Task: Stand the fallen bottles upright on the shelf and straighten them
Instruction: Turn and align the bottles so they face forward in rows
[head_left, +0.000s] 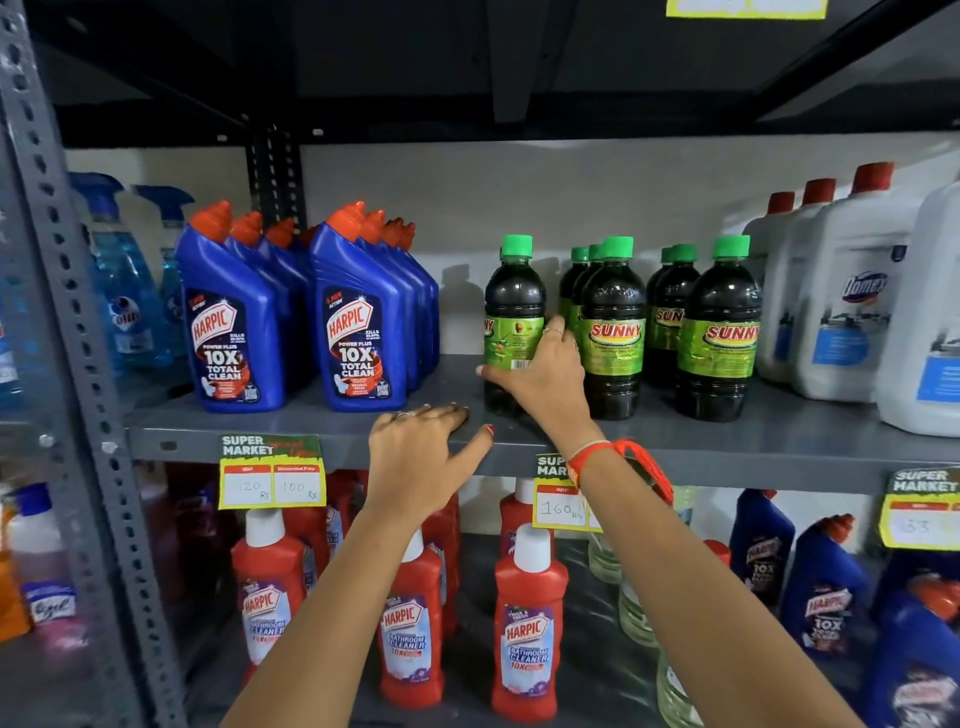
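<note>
A dark bottle with a green cap and green label (513, 304) stands upright on the grey shelf (311, 441), its label turned to the left. My right hand (540, 371) is wrapped around its lower half. To its right stand more dark Sunny bottles (613, 327), upright in rows with labels facing front. My left hand (421, 452) lies flat on the shelf's front edge, fingers spread, holding nothing. No bottle on this shelf lies on its side.
Blue Harpic bottles (234, 312) stand in two rows at the left, white Domex jugs (841, 296) at the right. A bare gap lies between the Harpic rows and the held bottle. Red Harpic bottles (527, 623) fill the lower shelf. Price tags (271, 470) hang from the edge.
</note>
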